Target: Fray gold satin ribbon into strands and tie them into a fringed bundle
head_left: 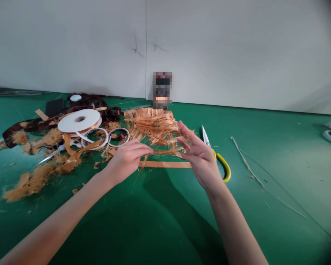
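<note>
My left hand [128, 159] and my right hand [197, 154] are raised over the green table [160, 213], a little apart. Between them runs a thin bundle of orange ribbon strands [165, 151], pinched at each end by closed fingers. Just below lies a flat orange ribbon strip [165, 164]. Behind the hands sits a pile of frayed orange ribbon strips [153, 125]. Yellow-handled scissors [219, 158] lie on the table right of my right hand, partly hidden by it.
To the left are a white ribbon spool [79, 120], two tape rings [118, 137], dark brown ribbon [30, 126] and orange shreds [30, 182]. Thin sticks [246, 165] lie at the right. A blurred small object [162, 90] stands against the white wall.
</note>
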A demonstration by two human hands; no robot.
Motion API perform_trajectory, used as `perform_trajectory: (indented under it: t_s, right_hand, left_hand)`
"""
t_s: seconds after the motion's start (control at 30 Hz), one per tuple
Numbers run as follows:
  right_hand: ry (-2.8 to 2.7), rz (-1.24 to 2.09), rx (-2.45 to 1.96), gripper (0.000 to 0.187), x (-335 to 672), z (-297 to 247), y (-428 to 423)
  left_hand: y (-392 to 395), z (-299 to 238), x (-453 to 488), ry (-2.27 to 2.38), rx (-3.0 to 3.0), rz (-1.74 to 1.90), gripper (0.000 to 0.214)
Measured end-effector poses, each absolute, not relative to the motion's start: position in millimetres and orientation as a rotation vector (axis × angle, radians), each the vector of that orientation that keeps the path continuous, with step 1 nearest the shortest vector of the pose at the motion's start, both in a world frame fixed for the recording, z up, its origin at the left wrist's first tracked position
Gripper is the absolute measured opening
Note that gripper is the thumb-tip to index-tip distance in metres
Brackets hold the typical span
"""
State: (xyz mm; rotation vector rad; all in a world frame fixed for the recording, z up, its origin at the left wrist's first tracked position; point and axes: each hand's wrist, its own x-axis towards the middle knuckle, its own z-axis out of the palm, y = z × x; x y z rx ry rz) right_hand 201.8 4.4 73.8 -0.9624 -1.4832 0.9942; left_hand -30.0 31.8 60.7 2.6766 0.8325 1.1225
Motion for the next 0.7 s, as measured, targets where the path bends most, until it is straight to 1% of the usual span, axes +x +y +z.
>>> perform_trajectory:
  t_s: [0.07,0.1,0.17,0.2,0.23,0.3,0.33,0.37,0.4,0.47,0.53,0.63,0.7]
  right_hand:
    - [-1.604,0.769,-1.116,0.085,204.4,68.4,8.3]
    - [-1.674,0.669,-1.196,0.084,204.5,65.9,9.2]
    - [-1.796,0.582,-1.324,0.076,201.9,63.0,8.4]
    - [-1.859,0.638,-1.338,0.071,199.5,63.1,6.6]
    - [-1.924,0.769,-1.303,0.067,196.8,64.3,4.1]
    - [-1.991,1.17,-1.067,0.063,191.6,69.5,-1.8]
    - [-1.951,1.365,-0.9,0.061,189.7,72.8,-4.4]
    - [-1.862,1.486,-0.753,0.058,188.7,75.9,-6.4]
    - [-1.754,1.531,-0.666,0.056,188.4,78.4,-7.6]
    - [-1.581,1.462,-0.649,0.058,189.7,80.5,-7.5]
    - [-1.548,1.319,-0.738,0.071,191.3,78.3,-5.0]
    - [-1.703,1.034,-0.906,0.084,190.4,70.2,0.0]
    - [-1.838,0.747,-1.052,0.082,187.9,64.7,2.7]
  left_hand:
    - [32.3,63.2,-32.1,0.839,2.704,1.135,0.034]
    - [32.8,65.1,-33.2,0.834,2.724,1.149,0.034]
    - [34.6,69.1,-35.3,0.821,2.761,1.2,0.034]
    - [35.7,70.8,-36.1,0.825,2.775,1.228,0.033]
    - [36.9,71.9,-36.7,0.841,2.783,1.249,0.033]
    - [38.9,72.3,-37.3,0.875,2.791,1.252,0.033]
    - [39.5,71.6,-37.3,0.876,2.786,1.232,0.034]
    - [39.6,70.6,-37.1,0.856,2.777,1.197,0.035]
    - [39.2,69.3,-36.7,0.825,2.762,1.169,0.035]
    - [37.1,67.6,-35.5,0.787,2.734,1.131,0.034]
    - [34.3,68.0,-34.3,0.811,2.708,1.125,0.03]
    - [31.1,72.7,-33.8,0.86,2.679,1.14,0.026]
    - [30.6,76.0,-34.7,0.858,2.701,1.138,0.028]
